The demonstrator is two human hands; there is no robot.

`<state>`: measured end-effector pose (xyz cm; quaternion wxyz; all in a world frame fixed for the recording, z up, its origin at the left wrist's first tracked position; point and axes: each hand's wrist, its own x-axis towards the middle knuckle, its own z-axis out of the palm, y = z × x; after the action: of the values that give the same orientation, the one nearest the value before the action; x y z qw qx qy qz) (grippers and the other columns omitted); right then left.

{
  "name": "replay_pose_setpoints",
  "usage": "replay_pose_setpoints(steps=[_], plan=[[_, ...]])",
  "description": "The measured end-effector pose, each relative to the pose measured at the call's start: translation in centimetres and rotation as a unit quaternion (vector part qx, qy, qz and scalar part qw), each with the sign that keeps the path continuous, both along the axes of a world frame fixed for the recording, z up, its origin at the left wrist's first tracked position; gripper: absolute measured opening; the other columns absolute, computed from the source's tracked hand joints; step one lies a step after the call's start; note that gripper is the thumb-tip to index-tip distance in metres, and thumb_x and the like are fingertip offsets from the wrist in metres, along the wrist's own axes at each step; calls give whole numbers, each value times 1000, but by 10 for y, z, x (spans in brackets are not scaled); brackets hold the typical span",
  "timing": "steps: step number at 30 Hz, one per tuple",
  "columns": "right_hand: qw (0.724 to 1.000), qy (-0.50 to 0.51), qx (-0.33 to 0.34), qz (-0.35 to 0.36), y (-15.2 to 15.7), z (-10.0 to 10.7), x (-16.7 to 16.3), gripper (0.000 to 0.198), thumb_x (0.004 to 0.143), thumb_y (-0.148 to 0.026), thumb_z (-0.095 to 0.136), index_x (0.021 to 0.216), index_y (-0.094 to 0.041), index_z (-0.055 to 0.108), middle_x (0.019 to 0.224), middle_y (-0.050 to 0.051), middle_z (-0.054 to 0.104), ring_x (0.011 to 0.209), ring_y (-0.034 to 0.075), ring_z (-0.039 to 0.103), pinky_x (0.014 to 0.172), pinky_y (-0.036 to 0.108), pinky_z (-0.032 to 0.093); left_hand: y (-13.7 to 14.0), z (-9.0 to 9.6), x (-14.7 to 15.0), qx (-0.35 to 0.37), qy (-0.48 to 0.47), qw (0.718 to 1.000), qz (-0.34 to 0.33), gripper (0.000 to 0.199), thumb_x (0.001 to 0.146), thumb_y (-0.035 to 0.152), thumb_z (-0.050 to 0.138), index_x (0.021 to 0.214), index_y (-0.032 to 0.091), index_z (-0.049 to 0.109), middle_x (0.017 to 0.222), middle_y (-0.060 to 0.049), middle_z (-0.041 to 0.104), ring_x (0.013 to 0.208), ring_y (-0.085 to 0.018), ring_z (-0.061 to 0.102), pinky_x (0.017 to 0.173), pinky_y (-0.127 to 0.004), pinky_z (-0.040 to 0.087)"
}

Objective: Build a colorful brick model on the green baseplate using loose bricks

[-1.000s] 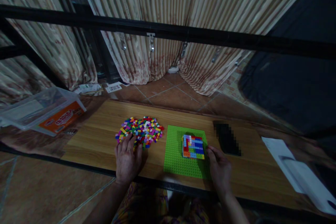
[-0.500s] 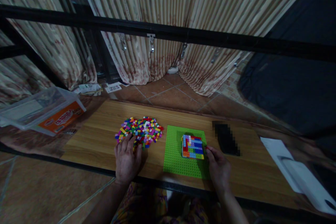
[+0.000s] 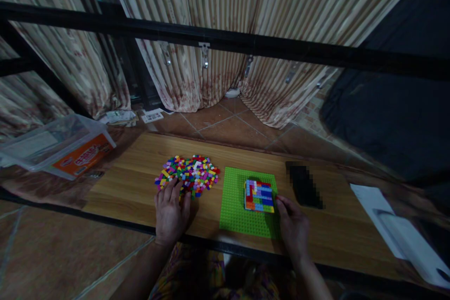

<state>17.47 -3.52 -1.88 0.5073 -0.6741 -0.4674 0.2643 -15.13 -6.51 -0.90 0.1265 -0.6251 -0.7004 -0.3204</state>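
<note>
Green and studded, the board (image 3: 239, 221) lies on the wooden table (image 3: 123, 183) in the head view, and I see the block of coloured bricks (image 3: 259, 196) on it, right of the loose brick pile (image 3: 198, 173). The left hand (image 3: 171, 215) rests palm down at the pile's near edge, fingers loosely spread (whether a brick sits under their tips, I cannot tell). The right hand (image 3: 294, 225) has thumb and forefinger close together just beside the block, though I cannot tell whether they pinch a small piece.

hands (image 3: 294, 225): whether right one grips anything, too small to tell | black object (image 3: 305, 185): pixelated | clear bin (image 3: 84, 154): cut by left edge
</note>
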Motion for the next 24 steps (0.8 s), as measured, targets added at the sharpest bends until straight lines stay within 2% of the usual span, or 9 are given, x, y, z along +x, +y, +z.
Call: replay_pose_setpoints(steps=[24], plan=[[999, -35, -1, 5, -1, 1, -3, 38, 77, -49, 62, 93, -16, 72, 97, 13, 74, 92, 28, 68, 86, 43, 50, -1, 0, 0, 0, 2, 1000, -4, 31, 91, 32, 51, 115, 14, 58, 123, -15, 61, 109, -31, 55, 93, -46, 41]])
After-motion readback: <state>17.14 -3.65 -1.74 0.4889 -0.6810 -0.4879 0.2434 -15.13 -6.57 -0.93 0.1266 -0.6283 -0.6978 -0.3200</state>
